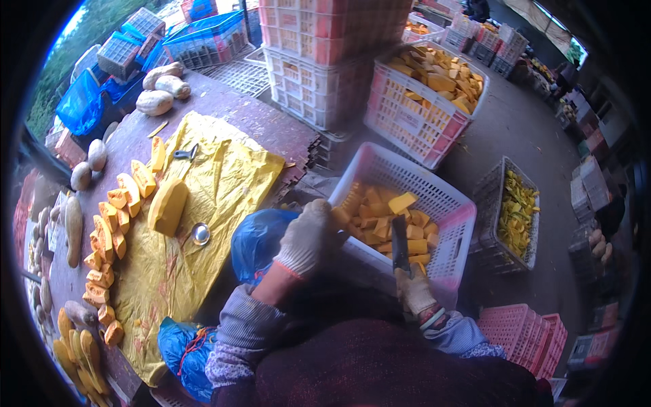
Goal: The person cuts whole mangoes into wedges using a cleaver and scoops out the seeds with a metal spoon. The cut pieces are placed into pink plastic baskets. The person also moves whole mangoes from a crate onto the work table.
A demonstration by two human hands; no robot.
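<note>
My left hand point(310, 236), in a knitted glove, is closed at the near left rim of a white plastic crate point(460, 239). A blurred pumpkin piece point(339, 217) shows at its fingertips; the grip is partly hidden. My right hand point(414, 292), also gloved, grips a knife whose broad dark blade point(400, 244) points away from me over the crate. Inside the crate lie many cut pumpkin chunks point(376, 211). To my left, a large peeled pumpkin piece point(169, 207) rests on a yellow plastic sheet point(218, 178), near a small round metal dish point(201, 234) and a black-handled peeler point(186, 152).
Seeded pumpkin pieces point(104, 234) line the sheet's left edge on the worn table point(224, 99). Whole pumpkins point(155, 102) stand behind. Stacked crates point(300, 86), a full pumpkin crate point(422, 124), a crate of peelings point(503, 244) and pink crates point(519, 336) surround me. Blue plastic covers point(257, 244) bulge beside the table.
</note>
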